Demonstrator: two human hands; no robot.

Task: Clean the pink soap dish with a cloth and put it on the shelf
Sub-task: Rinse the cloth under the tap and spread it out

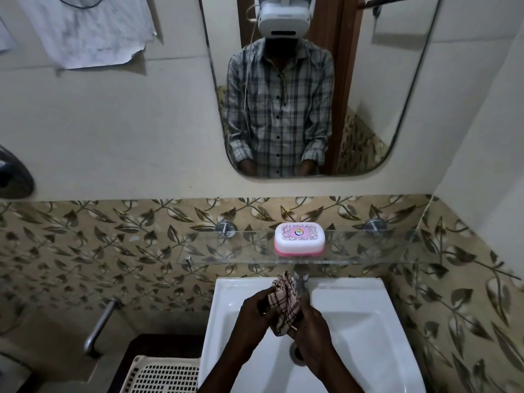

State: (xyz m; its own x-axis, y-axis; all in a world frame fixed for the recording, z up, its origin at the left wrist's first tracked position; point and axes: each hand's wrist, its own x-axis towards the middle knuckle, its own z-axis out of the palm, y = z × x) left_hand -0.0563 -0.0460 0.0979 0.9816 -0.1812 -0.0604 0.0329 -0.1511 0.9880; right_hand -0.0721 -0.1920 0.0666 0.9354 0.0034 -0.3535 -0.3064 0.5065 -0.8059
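The pink soap dish [299,239], with a white patterned lid on a pink base, stands closed near the middle of the glass shelf [226,255]. Below it, over the white sink [368,321], both my hands grip a bunched checked cloth [285,306]. My left hand [255,310] pinches the cloth's left side. My right hand [310,327] wraps its lower right side. Both hands are well below the shelf and apart from the dish.
A chrome tap [301,280] rises just behind the cloth, under the shelf's front edge. A mirror [368,95] hangs above. A perforated white basket [164,375] sits to the sink's left, beside a metal pipe [99,327] on the wall.
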